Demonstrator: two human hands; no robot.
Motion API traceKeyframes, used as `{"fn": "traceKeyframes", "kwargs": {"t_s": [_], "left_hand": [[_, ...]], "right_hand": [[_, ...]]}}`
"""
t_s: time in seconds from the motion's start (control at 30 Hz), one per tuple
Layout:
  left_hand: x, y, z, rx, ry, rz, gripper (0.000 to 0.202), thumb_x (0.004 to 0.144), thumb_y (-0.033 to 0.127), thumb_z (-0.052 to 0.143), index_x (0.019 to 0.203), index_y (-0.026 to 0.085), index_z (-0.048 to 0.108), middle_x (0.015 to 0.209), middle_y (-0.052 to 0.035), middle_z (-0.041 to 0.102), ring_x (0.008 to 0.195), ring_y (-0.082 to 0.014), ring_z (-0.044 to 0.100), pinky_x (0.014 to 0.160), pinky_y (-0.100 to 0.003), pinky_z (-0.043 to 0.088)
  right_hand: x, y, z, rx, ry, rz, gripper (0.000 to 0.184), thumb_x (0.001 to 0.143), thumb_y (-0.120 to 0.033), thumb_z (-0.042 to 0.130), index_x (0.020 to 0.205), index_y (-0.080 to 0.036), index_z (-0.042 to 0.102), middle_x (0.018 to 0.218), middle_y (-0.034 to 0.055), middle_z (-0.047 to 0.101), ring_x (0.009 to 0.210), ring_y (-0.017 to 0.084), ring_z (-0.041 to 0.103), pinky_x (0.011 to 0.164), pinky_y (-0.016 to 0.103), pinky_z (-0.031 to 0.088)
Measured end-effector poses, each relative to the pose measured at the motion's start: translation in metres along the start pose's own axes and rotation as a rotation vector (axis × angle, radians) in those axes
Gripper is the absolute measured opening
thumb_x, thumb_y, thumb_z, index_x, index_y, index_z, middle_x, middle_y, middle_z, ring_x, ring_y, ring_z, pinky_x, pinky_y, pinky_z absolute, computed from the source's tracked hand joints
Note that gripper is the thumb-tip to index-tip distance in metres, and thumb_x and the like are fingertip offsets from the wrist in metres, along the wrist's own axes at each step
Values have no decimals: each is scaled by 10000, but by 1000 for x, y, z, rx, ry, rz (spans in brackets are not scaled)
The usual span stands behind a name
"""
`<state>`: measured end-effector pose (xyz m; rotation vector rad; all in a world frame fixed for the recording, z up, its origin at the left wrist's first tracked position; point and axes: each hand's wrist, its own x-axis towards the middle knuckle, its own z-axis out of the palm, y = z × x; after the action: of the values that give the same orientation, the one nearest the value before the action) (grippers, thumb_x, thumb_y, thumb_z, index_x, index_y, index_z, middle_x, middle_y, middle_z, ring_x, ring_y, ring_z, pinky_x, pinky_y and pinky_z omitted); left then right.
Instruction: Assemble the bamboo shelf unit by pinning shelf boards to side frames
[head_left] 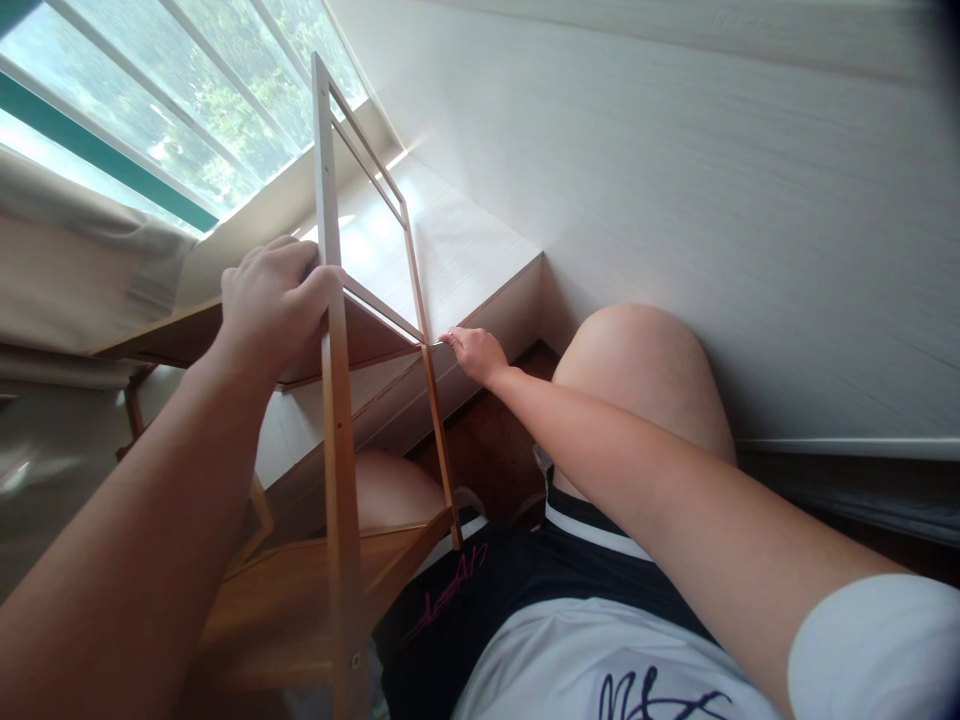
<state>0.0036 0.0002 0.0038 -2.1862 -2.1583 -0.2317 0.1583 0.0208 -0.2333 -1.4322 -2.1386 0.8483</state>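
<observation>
A wooden shelf rack (339, 450) stands tilted in front of me, with two uprights, thin cross rails, a middle shelf and a lower shelf. My left hand (277, 290) wraps round the nearer upright at the height of the middle shelf. On the far side, my right hand (476, 352) is closed in a pinch at the other upright (439, 430), where the middle shelf meets it. From its fingertips a thin shiny metal hex key (437, 344) reaches to the joint; most of it is hidden by the fingers.
A pale ledge (465, 230) runs behind the rack, below a barred window (172, 110). A beige curtain (75, 240) hangs at the left. The pale wall (675, 200) rises on the right. My bent knee (645, 370) is close beside my right forearm.
</observation>
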Motion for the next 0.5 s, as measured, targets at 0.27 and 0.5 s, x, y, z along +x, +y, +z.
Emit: {"fn": "traceKeyframes", "kwargs": {"t_s": [0.27, 0.5], "left_hand": [[0, 0, 3, -4, 5, -4, 292, 805, 340, 439, 599, 192, 295, 669, 12, 359, 636, -149, 315, 591, -308, 199], [0, 0, 2, 1, 14, 10, 287, 804, 330, 442, 599, 194, 293, 664, 13, 359, 624, -145, 308, 581, -309, 191]], "right_hand": [[1, 3, 3, 43, 35, 19, 588, 977, -593, 216, 970, -222, 672, 826, 71, 696, 732, 200, 588, 583, 267, 239], [3, 5, 6, 114, 43, -18, 577, 973, -591, 251, 894, -204, 671, 763, 60, 664, 688, 181, 554, 580, 265, 233]]}}
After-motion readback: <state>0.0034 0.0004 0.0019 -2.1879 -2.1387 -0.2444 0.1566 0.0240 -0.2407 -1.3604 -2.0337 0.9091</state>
